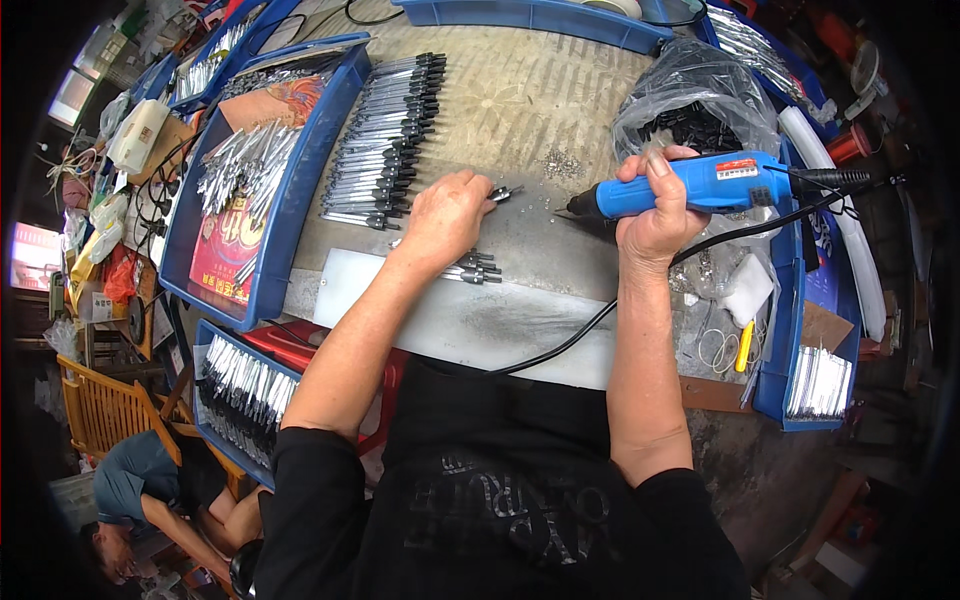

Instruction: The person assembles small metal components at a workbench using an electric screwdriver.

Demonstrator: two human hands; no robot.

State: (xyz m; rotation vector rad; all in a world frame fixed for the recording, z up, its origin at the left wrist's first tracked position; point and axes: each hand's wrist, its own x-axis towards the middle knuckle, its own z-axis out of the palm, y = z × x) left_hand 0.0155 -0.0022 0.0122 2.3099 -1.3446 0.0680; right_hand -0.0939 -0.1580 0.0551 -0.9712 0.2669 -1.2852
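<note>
Left hand: the left hand (445, 222) is palm down over the worktable (500, 100), thumb and fingertips pinched narrow on a slim pen-like rod (507, 192), whose dark end points right.
Right hand: the right hand (660, 210) is wrapped around a blue corded power tool (715, 188), fingers curled on its barrel.
Tool nose: the black nose points left toward the rod, well apart from it; its very tip is hard to make out against the dark surface.
Cord: a black cord (565, 345) loops from the tool's rear, passing beneath the right forearm.
Rod row: silver rods with black ends (375, 145) lie side by side beyond the left hand; a smaller bunch (475, 268) sits near the left wrist, by a white board (450, 322).
Metal bits: small shiny pieces (563, 165) are scattered beyond the nose.
Right side: a clear plastic bag (655, 85) holds black parts; a yellow-handled tool (745, 347) lies nearer.
Left side: a blue tray (292, 195) holds loose silver rods.
</note>
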